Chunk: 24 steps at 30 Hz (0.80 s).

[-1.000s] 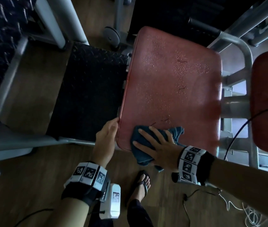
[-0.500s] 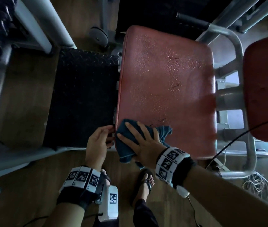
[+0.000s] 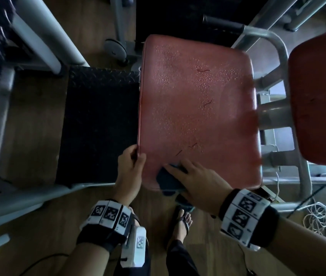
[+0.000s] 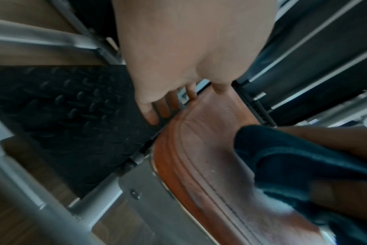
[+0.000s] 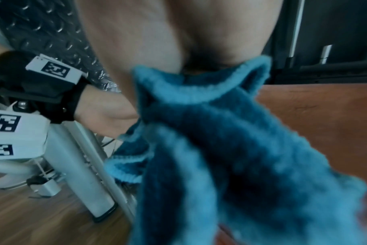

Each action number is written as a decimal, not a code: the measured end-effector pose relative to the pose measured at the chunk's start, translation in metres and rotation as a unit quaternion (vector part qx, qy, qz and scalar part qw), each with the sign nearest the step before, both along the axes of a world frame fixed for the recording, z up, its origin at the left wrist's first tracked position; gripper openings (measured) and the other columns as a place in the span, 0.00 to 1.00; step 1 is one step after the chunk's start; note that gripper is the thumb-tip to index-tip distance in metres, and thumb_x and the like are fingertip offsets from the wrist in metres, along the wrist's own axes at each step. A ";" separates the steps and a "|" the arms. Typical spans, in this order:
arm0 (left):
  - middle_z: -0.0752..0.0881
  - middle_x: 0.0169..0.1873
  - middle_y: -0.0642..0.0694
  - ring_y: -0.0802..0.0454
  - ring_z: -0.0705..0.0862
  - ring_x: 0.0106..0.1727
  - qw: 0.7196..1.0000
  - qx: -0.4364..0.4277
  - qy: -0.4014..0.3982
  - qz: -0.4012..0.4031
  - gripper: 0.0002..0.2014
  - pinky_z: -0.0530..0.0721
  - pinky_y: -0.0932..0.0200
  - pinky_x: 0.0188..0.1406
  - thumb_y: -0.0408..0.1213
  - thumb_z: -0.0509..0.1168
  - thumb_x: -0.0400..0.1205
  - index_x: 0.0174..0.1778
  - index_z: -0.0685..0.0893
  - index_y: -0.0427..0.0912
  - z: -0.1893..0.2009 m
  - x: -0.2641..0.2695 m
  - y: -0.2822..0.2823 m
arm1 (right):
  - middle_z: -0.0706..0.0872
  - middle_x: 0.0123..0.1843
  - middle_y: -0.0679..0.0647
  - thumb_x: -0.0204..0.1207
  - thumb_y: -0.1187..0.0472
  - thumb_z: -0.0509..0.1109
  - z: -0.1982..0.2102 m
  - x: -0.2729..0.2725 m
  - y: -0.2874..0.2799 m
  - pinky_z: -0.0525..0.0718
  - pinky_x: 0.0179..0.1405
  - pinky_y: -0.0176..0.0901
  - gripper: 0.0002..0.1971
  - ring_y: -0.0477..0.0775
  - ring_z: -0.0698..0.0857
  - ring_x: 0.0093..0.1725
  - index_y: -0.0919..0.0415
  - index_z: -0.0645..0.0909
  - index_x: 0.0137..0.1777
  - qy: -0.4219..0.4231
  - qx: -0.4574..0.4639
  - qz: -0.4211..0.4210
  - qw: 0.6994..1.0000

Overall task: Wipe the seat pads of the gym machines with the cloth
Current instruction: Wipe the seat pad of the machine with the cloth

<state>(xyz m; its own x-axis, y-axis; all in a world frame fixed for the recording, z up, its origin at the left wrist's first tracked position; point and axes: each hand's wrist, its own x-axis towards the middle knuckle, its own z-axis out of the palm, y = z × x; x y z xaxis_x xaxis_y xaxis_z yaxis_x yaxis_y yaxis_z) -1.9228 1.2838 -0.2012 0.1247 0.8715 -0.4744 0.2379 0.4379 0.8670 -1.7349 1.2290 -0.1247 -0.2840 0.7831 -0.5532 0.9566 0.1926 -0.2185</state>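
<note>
The red seat pad fills the middle of the head view, with droplets on its far half. My left hand grips its left edge near the front corner, thumb on top and fingers curled under. The blue cloth is bunched at the pad's near-left corner and hangs over the front edge. My right hand lies on top of it with the fingers bent round it. In the right wrist view the cloth droops from under the palm beside the pad.
A second red pad sits to the right, joined by grey frame tubes. A black tread plate lies left of the seat. My sandalled foot stands on the wooden floor; a coil of white cord lies at the right.
The right hand has drawn the cloth back to the pad's near edge and bunched it; its fingers were spread flat before. The left hand has taken hold of the pad's left edge.
</note>
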 end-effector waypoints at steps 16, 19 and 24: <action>0.48 0.83 0.46 0.36 0.51 0.81 0.987 -0.116 0.114 -0.005 0.39 0.56 0.30 0.78 0.53 0.61 0.83 0.84 0.43 0.59 0.001 0.038 -0.009 | 0.66 0.66 0.53 0.80 0.50 0.64 -0.020 -0.004 -0.007 0.85 0.51 0.50 0.32 0.61 0.82 0.54 0.37 0.55 0.81 0.018 -0.008 -0.234 0.972; 0.45 0.84 0.48 0.35 0.51 0.81 0.984 -0.124 0.126 -0.021 0.38 0.55 0.28 0.77 0.56 0.58 0.84 0.83 0.40 0.62 -0.001 0.039 -0.008 | 0.71 0.64 0.50 0.77 0.46 0.68 -0.019 -0.001 -0.012 0.85 0.52 0.49 0.28 0.58 0.84 0.53 0.36 0.66 0.76 0.054 0.018 -0.280 0.958; 0.46 0.84 0.47 0.33 0.53 0.81 0.981 -0.128 0.147 -0.010 0.44 0.56 0.30 0.77 0.66 0.53 0.72 0.83 0.41 0.63 0.000 0.043 -0.007 | 0.68 0.63 0.51 0.77 0.36 0.63 -0.023 -0.013 -0.016 0.83 0.49 0.50 0.28 0.60 0.81 0.54 0.40 0.70 0.76 0.068 0.012 -0.324 0.943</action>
<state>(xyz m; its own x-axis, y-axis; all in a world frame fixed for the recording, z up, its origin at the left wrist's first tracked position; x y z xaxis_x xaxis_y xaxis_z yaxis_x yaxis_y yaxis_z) -1.8801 1.2763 -0.2015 -0.0351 0.7174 -0.6958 0.4715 0.6257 0.6214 -1.7479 1.2129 -0.1474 0.1920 0.8285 -0.5261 0.8382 -0.4173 -0.3512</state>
